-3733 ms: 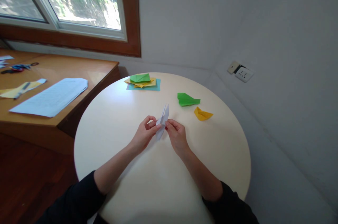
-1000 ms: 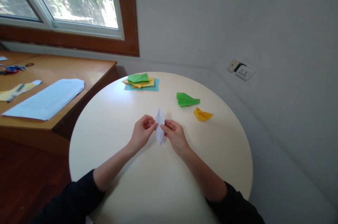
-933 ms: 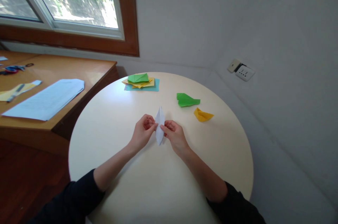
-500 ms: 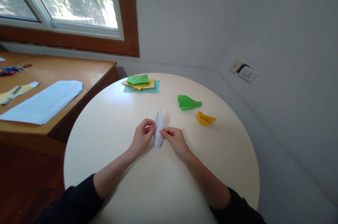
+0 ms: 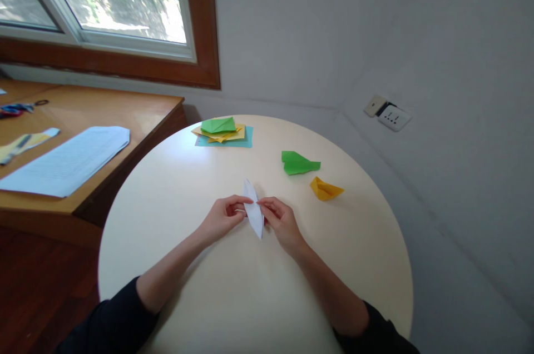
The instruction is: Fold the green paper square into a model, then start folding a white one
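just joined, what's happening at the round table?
A person is folding a white paper, pinched between left hand and right hand just above the table. A green fold and a yellow fold lie to the right; a paper stack sits at the far edge.

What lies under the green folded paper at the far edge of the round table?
The green folded paper rests on yellow sheets, which lie on a teal sheet on the round table. How many yellow sheets are stacked, and anything beneath the teal one, is covered.
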Demonstrator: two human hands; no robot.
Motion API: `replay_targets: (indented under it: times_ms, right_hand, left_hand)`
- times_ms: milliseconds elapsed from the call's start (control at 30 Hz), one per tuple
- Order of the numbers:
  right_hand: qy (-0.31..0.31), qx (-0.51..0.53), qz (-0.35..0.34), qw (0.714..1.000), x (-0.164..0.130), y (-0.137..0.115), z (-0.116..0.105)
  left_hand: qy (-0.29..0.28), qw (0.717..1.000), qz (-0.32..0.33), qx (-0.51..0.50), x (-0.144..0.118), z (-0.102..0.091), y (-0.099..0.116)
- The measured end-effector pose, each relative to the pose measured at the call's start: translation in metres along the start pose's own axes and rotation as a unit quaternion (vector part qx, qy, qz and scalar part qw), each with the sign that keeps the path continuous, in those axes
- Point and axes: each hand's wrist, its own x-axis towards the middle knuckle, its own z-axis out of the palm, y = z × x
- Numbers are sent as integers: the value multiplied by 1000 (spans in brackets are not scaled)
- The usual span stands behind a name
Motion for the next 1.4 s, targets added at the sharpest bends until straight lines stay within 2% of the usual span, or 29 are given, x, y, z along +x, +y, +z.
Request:
replay_targets:
  times_ms: [433,700,867,1100,1400]
  right_hand:
    - [-95,-30,17,995,0,1,-9]
    - [-110,3,58,992,2,4,-10]
    - [-83,17,49,995,3,3,-9]
    - [-47,16,26,998,2,3,-6]
    - [-38,18,43,998,3,4,-6]
  left_hand:
    - [-14,1000,-9,1,1,-6,3]
    - [-52,998,-24,-21,2,-7,-1]
    - [-104,994,-14,-12,2,-9,-4]
    - [-138,989,-11,-49,-1,-10,-2]
    - [-76,996,-15,-41,1,-8,-3]
